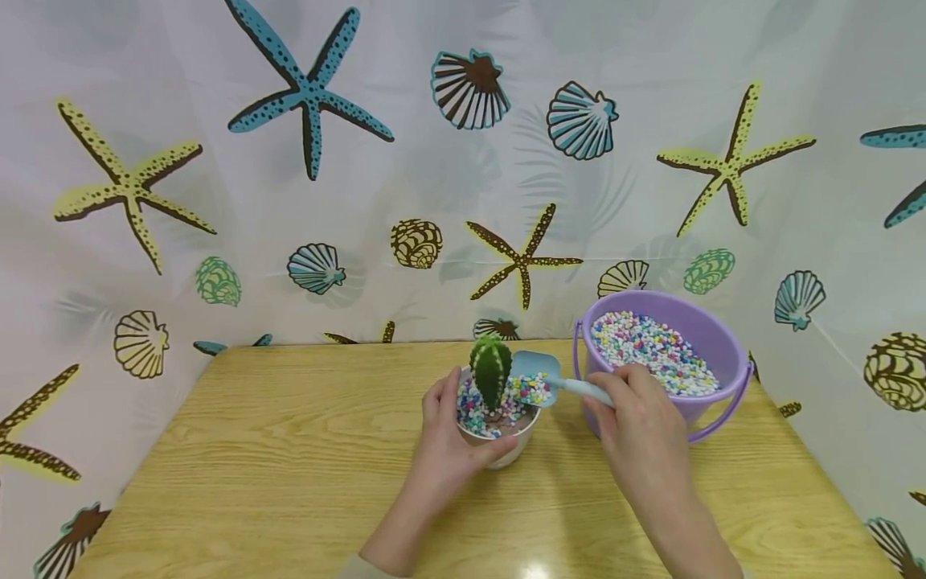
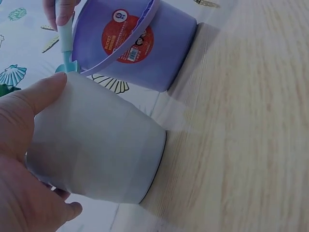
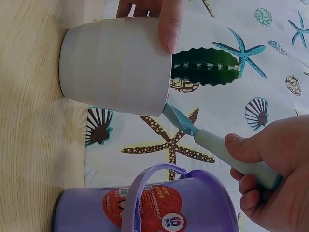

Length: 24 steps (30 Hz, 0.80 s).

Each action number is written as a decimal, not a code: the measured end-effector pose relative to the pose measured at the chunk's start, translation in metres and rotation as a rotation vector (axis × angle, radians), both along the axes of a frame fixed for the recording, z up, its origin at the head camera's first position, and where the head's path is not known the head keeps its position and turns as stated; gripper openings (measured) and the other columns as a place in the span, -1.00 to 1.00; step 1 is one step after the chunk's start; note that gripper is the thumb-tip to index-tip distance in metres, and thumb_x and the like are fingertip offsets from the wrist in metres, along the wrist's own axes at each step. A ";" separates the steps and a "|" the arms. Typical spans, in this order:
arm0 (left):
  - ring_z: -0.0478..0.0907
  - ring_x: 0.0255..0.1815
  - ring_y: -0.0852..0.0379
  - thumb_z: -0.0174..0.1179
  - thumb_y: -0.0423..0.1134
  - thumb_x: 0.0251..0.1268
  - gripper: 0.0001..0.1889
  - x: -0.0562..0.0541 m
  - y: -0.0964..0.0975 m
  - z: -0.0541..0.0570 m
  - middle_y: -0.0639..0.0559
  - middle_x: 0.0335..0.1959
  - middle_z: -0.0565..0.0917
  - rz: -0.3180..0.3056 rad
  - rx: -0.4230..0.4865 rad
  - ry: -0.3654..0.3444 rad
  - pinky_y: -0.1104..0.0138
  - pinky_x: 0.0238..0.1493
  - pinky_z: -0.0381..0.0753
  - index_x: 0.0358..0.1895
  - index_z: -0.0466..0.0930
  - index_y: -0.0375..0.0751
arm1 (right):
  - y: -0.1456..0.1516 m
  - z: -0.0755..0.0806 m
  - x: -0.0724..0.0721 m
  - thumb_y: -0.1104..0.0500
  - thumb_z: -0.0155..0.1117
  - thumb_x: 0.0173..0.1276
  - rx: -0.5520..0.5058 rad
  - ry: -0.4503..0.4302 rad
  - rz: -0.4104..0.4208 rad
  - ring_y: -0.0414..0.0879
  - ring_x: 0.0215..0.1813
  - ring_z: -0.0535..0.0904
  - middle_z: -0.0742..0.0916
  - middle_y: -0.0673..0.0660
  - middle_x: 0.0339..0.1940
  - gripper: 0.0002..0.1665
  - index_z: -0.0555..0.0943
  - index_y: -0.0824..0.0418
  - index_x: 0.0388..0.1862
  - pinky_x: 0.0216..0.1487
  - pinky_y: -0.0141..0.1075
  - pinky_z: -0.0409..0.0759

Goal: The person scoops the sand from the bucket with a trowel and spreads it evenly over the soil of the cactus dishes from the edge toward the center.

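Observation:
A white pot stands on the wooden table with a green cactus upright in it. Colourful pebbles cover much of the soil around the stem; a brown patch shows at the front. My left hand grips the pot from its left side, thumb along the near rim. In my right hand is the handle of a small light blue shovel. Its blade rests at the pot's right rim, bearing more pebbles, tilted toward the cactus.
To the right stands a purple bucket filled with the same mixed pebbles, its handle hanging down at the near side. Behind the table hangs a pale curtain printed with starfish and shells.

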<state>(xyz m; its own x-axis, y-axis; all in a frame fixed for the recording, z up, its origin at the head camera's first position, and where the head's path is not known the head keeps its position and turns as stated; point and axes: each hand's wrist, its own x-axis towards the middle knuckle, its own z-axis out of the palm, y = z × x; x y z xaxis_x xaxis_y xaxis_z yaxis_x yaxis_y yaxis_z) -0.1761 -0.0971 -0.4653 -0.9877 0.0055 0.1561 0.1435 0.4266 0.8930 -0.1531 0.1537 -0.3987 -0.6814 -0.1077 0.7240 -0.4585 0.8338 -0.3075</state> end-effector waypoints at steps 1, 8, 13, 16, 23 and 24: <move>0.28 0.64 -0.40 0.79 0.07 0.04 0.40 0.000 0.001 0.000 -0.28 0.71 0.08 0.003 -0.003 0.002 -0.20 0.61 0.31 0.84 -0.04 -0.05 | -0.001 0.000 0.000 0.36 0.73 0.24 0.002 0.008 0.003 0.05 -0.20 0.65 0.71 0.15 -0.14 -0.63 0.84 0.28 0.02 -0.26 -0.06 0.67; 0.10 0.71 -0.51 0.71 0.01 0.19 0.30 0.002 -0.007 0.004 -0.29 0.81 -0.08 -0.082 0.003 -0.010 -0.36 0.61 0.18 0.85 -0.06 -0.03 | -0.004 -0.001 -0.002 0.37 0.74 0.21 0.008 0.049 0.020 0.06 -0.21 0.66 0.71 0.16 -0.15 -0.61 0.83 0.30 0.02 -0.25 -0.05 0.70; 0.14 0.70 -0.48 0.69 -0.01 0.21 0.29 0.001 -0.011 0.006 -0.27 0.80 -0.04 -0.107 -0.006 -0.030 -0.35 0.61 0.16 0.85 -0.06 -0.05 | -0.004 -0.003 -0.002 0.38 0.76 0.18 0.006 0.069 0.017 0.07 -0.21 0.66 0.71 0.16 -0.15 -0.59 0.83 0.31 0.01 -0.26 -0.05 0.70; 0.22 0.66 -0.45 0.73 0.01 0.16 0.30 0.001 -0.008 0.005 -0.30 0.75 0.05 -0.070 -0.004 -0.026 -0.31 0.61 0.23 0.84 -0.02 -0.07 | -0.004 -0.003 -0.002 0.38 0.76 0.18 0.008 0.077 0.016 0.08 -0.20 0.66 0.71 0.17 -0.15 -0.59 0.83 0.31 0.01 -0.27 -0.04 0.71; 0.25 0.63 -0.40 0.76 0.09 0.11 0.36 0.001 -0.006 0.002 -0.29 0.69 0.06 -0.044 0.010 -0.036 -0.23 0.61 0.31 0.85 -0.03 -0.03 | -0.006 -0.004 -0.001 0.39 0.76 0.17 0.013 0.093 0.014 0.11 -0.19 0.66 0.71 0.19 -0.13 -0.57 0.83 0.32 0.03 -0.25 -0.03 0.72; 0.21 0.65 -0.43 0.75 0.09 0.12 0.35 0.001 -0.008 0.002 -0.29 0.72 0.01 -0.057 0.015 -0.041 -0.25 0.62 0.28 0.85 -0.04 -0.01 | -0.006 -0.004 -0.001 0.40 0.76 0.17 0.014 0.096 0.016 0.11 -0.19 0.66 0.71 0.19 -0.13 -0.57 0.83 0.32 0.03 -0.25 -0.03 0.72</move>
<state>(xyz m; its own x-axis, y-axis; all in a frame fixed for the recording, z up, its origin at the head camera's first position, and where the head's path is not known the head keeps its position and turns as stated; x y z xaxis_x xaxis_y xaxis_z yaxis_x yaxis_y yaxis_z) -0.1752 -0.1047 -0.4634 -0.9914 0.0598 0.1160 0.1303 0.4051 0.9049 -0.1540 0.1479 -0.4023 -0.6073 -0.1279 0.7841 -0.4982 0.8301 -0.2504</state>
